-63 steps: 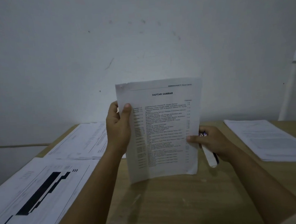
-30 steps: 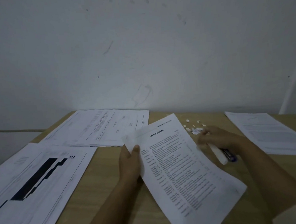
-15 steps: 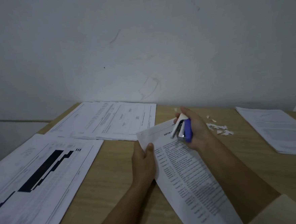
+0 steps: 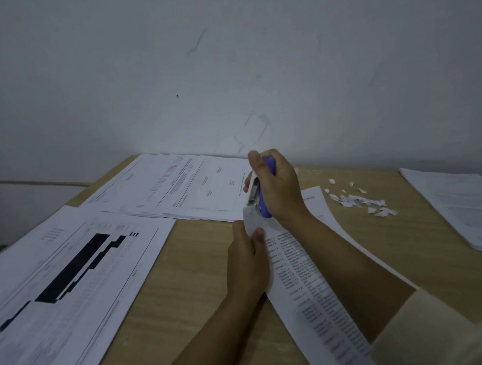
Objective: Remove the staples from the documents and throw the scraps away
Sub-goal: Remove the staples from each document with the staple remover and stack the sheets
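Two hands meet at the near-left corner of one document, which lies slantwise on the table. The left hand reaches in from below with its forearm low over the wood. Its thumb lies on top of the page and its fingers are tucked beneath, pinching the corner and lifting it a little. The right hand comes across above the sheet, wrist bent, fingers wrapped tightly round a purple-and-white stapler. The stapler is held nose-down, its tip touching the raised corner. A pale sleeve covers that arm near the elbow.

The document is a white printed page with a column of listed lines (too blurred to read). Its far edge runs under the right forearm. Small torn paper scraps lie scattered on the table beyond it, near a separate paper stack on the right. Charted sheets and more pages lie to the left.
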